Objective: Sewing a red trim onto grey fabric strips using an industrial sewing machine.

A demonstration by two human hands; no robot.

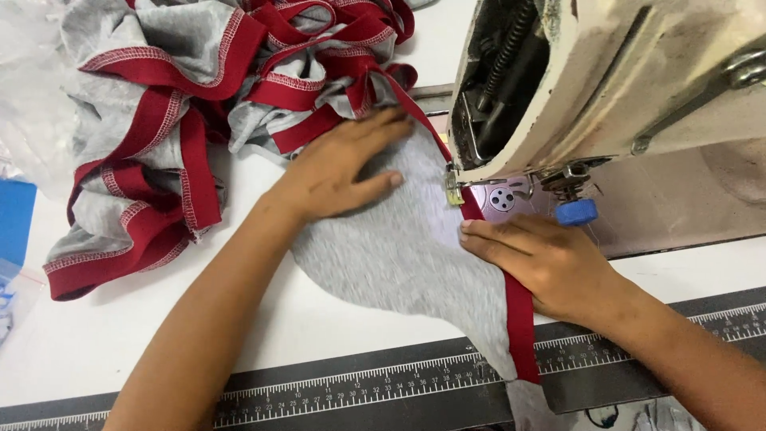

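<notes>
Two hands lie flat on one grey knit piece (399, 247) at the centre of the frame, on your white table (120, 335). Its long axis runs from the lower right up to the sewing machine (606, 88), and the red band (520, 319) along its right edge points into the presser foot (455, 191). Your left hand (339, 172) is spread open, pressing the soft cloth. Your right hand (550, 263) has fingers together, flat on the band. Upper left, a heap of grey-and-red pieces (183, 104) lies crumpled.
</notes>
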